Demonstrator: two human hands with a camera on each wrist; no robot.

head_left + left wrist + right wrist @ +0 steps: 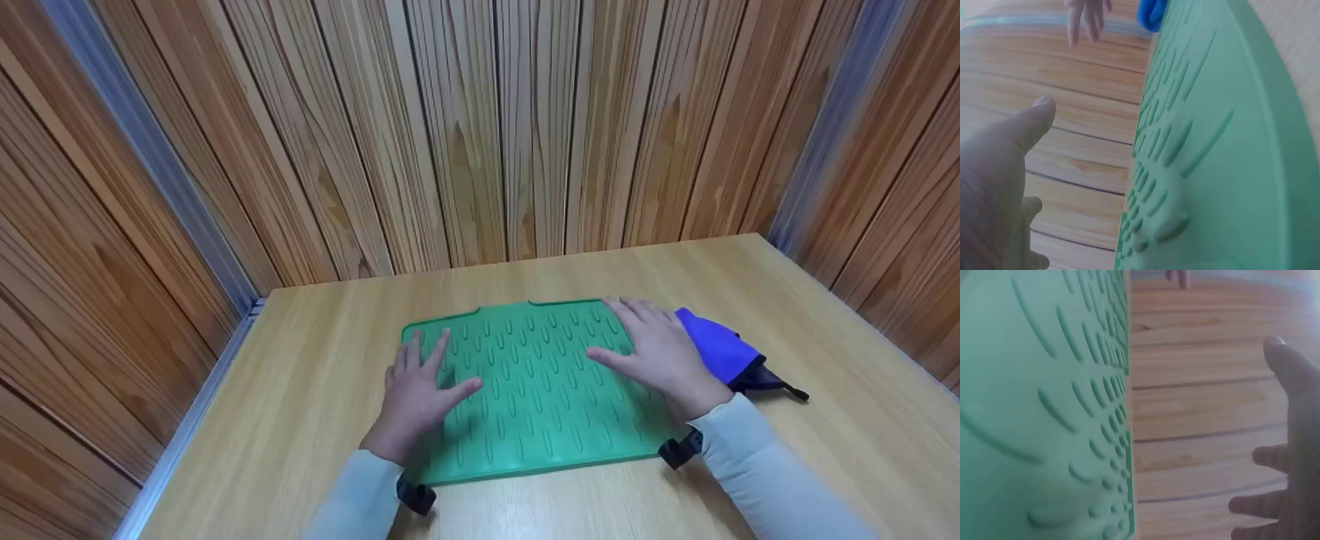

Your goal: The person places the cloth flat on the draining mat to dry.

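A green ridged mat with a raised rim lies flat on the wooden table. Over its left side my left hand hovers, fingers spread and thumb pointing inward. My right hand is above its right edge, also with fingers extended. Both wrist views show a gap between the hand and the mat; the left thumb and the right fingers stand away from the green surface. Neither hand holds anything.
Right of the mat, beside my right hand, lies a folded blue umbrella with a black end. A wood-plank wall rises behind the table, with more panels at both sides. Black wrist cameras sit under the sleeves.
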